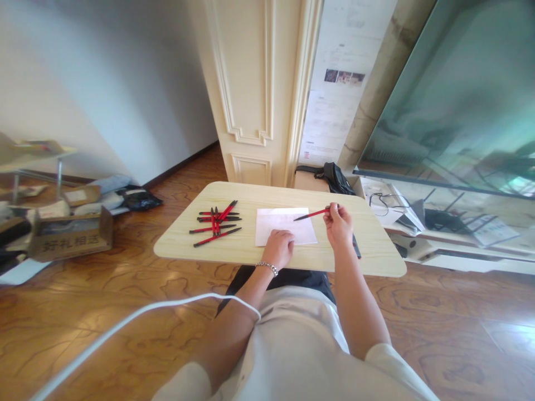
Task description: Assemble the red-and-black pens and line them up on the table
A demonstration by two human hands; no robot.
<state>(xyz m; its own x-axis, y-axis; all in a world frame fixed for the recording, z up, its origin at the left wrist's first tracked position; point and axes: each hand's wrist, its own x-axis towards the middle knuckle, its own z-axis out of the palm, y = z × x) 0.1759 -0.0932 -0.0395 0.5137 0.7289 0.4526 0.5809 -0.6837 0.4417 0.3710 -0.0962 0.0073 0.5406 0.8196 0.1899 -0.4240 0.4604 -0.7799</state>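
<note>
A sheet of white paper [267, 223] lies on the light wooden table top [234, 259]. My left hand [279, 246] rests on the sheet's lower edge, palm down, its fingers loosely bent and lying on the paper. To the right, my right hand [339, 223] pinches a red and black pen [313, 214] near one end. The pen's dark pointed end reaches left over the paper. Several more red and black pens [217, 236] lie crossed in a loose pile left of the sheet. Partly hidden by my right wrist, a dark slim object [356, 247] lies on the table.
A black bag [335, 179] sits behind the table, near a low cabinet [455, 259] with cables and boxes under a large screen [460, 94]. A cardboard box [71, 234] and packages crowd the floor at left. A white cable [146, 309] crosses to my body.
</note>
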